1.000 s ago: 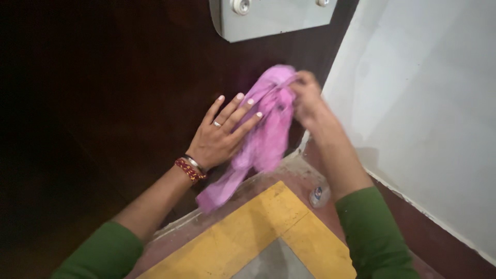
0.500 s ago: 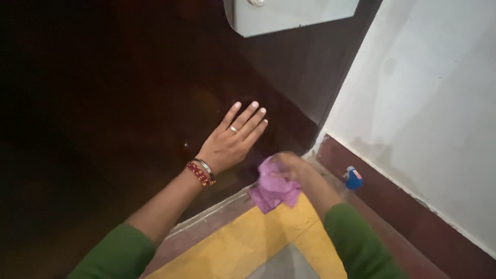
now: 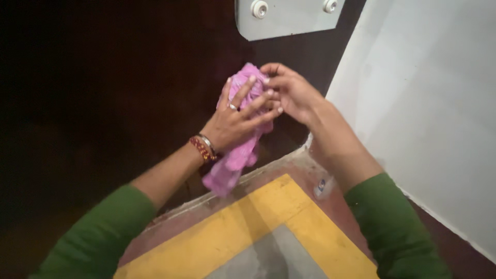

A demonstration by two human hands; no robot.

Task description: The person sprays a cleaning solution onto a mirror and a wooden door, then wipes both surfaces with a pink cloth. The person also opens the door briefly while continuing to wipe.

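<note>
A pink cloth (image 3: 240, 129) is gripped between both hands against a dark brown door (image 3: 129, 77). The left hand (image 3: 235, 119) is laid over the cloth with its fingers spread and curled onto the fabric, a ring being worn on one finger and a red beaded bracelet with a metal bangle (image 3: 204, 148) at the wrist. The right hand (image 3: 289, 90) is met at the cloth's upper end, toward one o'clock from the left hand, where its fingers are closed on the bunched fabric and touch the left fingertips. The loose tail of the cloth is hung down toward seven o'clock, ending just above the floor edge. Both forearms are bare, with green sleeves (image 3: 392, 227) pushed up near the elbows. At twelve o'clock from the hands a grey metal plate (image 3: 289, 18) with two round fasteners is fixed on the door. A white wall (image 3: 423, 103) is seen at three o'clock. At six o'clock the floor is marked with a yellow band (image 3: 268, 222) around a grey patch. A small bottle (image 3: 321, 187), partly hidden by the right forearm, is lying on the reddish floor at five o'clock.
</note>
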